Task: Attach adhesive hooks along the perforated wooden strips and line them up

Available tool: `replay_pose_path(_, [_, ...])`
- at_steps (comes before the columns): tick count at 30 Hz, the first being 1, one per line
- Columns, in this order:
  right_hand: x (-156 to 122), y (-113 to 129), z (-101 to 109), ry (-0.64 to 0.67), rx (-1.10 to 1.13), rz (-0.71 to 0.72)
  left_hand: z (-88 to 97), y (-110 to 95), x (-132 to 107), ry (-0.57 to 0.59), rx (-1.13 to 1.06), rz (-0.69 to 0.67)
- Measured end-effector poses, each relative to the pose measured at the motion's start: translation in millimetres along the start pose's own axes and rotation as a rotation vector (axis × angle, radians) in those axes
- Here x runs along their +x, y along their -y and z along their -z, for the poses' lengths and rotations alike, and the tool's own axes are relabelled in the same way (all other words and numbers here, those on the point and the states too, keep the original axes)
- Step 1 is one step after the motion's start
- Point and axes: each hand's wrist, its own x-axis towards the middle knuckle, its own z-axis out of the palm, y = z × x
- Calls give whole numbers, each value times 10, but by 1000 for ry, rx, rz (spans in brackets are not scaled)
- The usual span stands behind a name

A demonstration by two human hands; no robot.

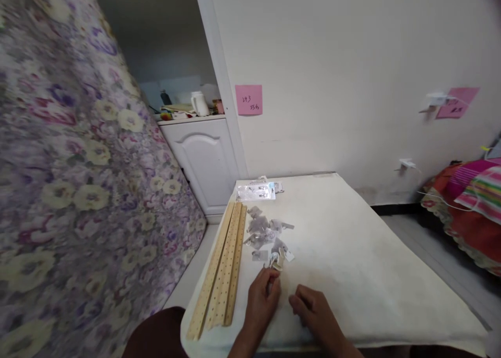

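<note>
My left hand (pixel 263 298) rests on the white table (pixel 352 253) near its front edge, fingers curled in a pinch round a small piece I cannot make out. My right hand (pixel 311 307) lies just to its right, fingers curled loosely, and whether it holds anything is hidden. Just beyond my left fingertips lies a scatter of several small clear packets with metal bits (pixel 266 234). A clear plastic package (pixel 256 191) sits at the table's far left corner. A long perforated wooden strip (pixel 223 266) runs along the table's left edge.
A floral cloth-covered surface (pixel 70 180) rises at the left, close to the table. A white cabinet (pixel 203 157) with clutter on top stands behind. Pink notes (pixel 248 99) hang on the wall. Colourful bedding (pixel 469 206) lies at the right.
</note>
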Motion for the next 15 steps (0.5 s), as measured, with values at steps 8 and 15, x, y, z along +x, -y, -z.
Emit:
replay_pose_path(8, [-82,-308,-32,53,-11,-12,37,64,-200,84,-25,11])
replay_pose_path(15, [-85,-345,-44,71,-32,-18,62,112,-361,111,-36,4])
